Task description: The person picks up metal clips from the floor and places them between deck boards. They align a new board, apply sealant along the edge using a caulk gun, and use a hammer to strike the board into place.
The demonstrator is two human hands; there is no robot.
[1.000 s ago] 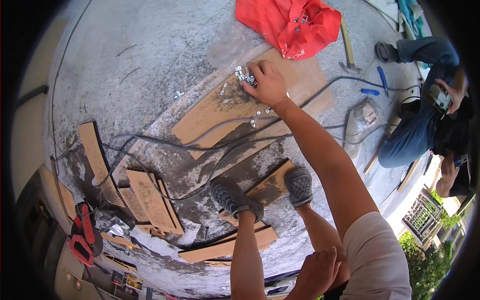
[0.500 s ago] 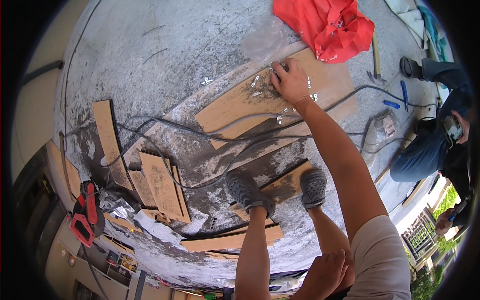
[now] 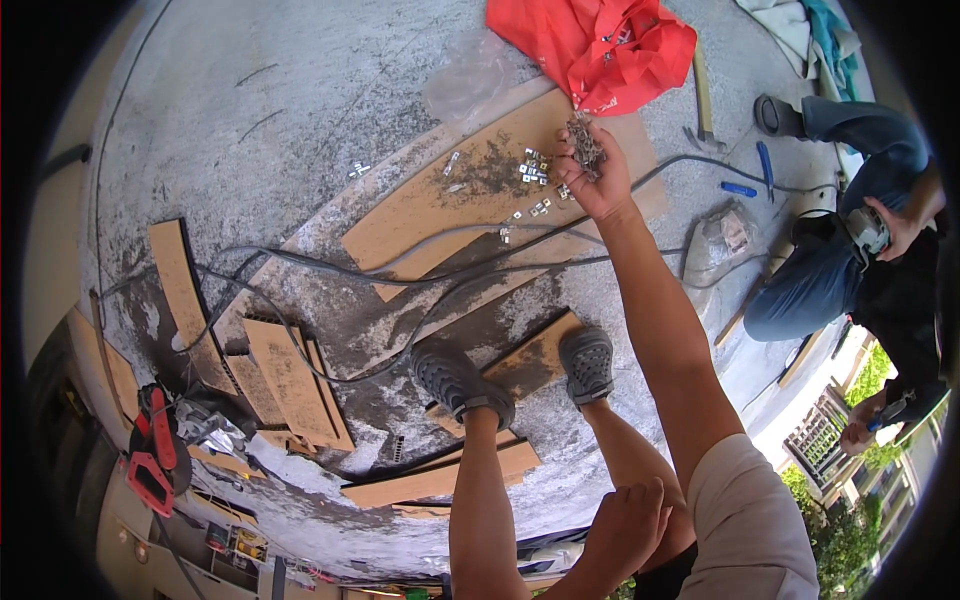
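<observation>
My right hand is turned palm up over a tan board, fingers cupped round a heap of small metal screws. Right beside it, several small silver metal clips lie in a loose cluster on the board. A few more clips are scattered along its near edge. My left hand rests by my right knee with its fingers curled in; nothing shows in it.
A red bag, a clear plastic bag and a hammer lie beyond the board. Grey cables cross it. Cut planks and a red-handled saw are at left. A person holding a power tool crouches at right.
My right hand has gone from palm down on the board to palm up with screws showing in it. Clips it covered now show. The whole view has shifted; my left hand stays near the knee.
</observation>
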